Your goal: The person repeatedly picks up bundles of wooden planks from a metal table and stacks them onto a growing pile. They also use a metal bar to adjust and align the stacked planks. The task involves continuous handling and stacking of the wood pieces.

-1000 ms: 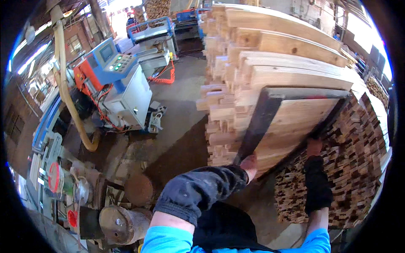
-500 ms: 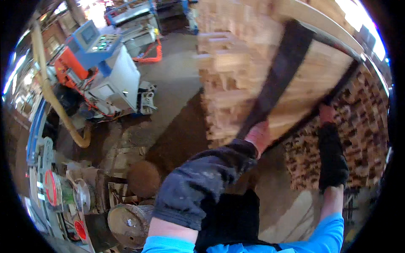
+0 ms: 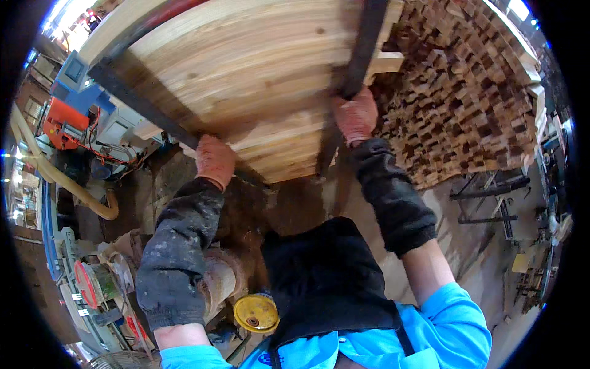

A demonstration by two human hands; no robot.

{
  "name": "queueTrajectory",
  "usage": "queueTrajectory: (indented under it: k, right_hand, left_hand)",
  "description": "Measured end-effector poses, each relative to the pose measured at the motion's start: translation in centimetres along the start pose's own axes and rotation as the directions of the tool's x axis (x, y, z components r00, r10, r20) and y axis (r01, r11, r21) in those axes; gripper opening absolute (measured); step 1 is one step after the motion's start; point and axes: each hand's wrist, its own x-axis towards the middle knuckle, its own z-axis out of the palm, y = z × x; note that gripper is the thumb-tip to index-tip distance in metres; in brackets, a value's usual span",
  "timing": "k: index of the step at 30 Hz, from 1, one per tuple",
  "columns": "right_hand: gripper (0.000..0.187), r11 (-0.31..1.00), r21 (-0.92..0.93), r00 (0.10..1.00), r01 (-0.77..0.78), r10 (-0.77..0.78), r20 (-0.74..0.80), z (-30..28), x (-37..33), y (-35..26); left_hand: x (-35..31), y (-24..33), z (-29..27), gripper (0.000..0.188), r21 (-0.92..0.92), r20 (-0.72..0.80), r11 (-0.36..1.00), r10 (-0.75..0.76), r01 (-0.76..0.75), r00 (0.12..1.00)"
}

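Both my hands are in reddish work gloves, below dark sleeve covers. My left hand (image 3: pixel 215 161) is closed round the left bar of a dark metal frame (image 3: pixel 144 106). Round the lower part of the frame's right bar (image 3: pixel 367 49), my right hand (image 3: pixel 355 115) is closed too. A pale wooden panel of joined strips (image 3: pixel 246 67) stands between and behind the bars, and the bars throw dark shadows on it. Whether the frame is fixed to the panel cannot be made out. The fingertips of both hands are mostly hidden behind the bars.
A tall stack of wood pieces, end grain outward (image 3: pixel 455 104), stands close on the right. At the left are a blue and orange machine (image 3: pixel 67 123) and a thick tan hose (image 3: pixel 77 190). A yellow round lid (image 3: pixel 256 312) and a log-like stump (image 3: pixel 224 280) lie near my left elbow.
My view has swung right, so the frame and panel now sit ahead of me and the machine is farther left. Both hands stay on the bars.
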Motion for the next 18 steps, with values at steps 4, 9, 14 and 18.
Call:
queueTrajectory:
  k: [4, 9, 14, 18]
  right_hand:
    - [0.043, 0.983, -0.17, 0.997, -0.072, 0.073, 0.0, -4.1, -5.4, -8.7]
    - [0.058, 0.992, -0.113, 0.991, -0.052, 0.065, 0.116, -7.1, -9.1, -9.0]
    - [0.046, 0.998, -0.018, 0.982, -0.068, 0.07, 0.173, -12.8, -12.2, -10.1]
    - [0.032, 0.998, -0.026, 0.976, -0.056, 0.06, 0.208, -14.7, -15.4, -9.5]
  left_hand:
    - [-4.8, -2.0, -3.2, 0.02, -0.152, 0.238, 0.982, -0.072, 0.11, 0.969]
    - [-8.6, -2.6, -2.0, 0.016, -0.235, 0.108, 0.972, 0.032, -0.005, 0.994]
    - [-12.0, -0.8, -4.4, 0.015, -0.175, 0.242, 0.985, 0.041, 0.002, 0.969]
    - [-17.6, -0.4, -5.1, 0.03, -0.206, -0.122, 0.976, 0.05, -0.074, 0.991]
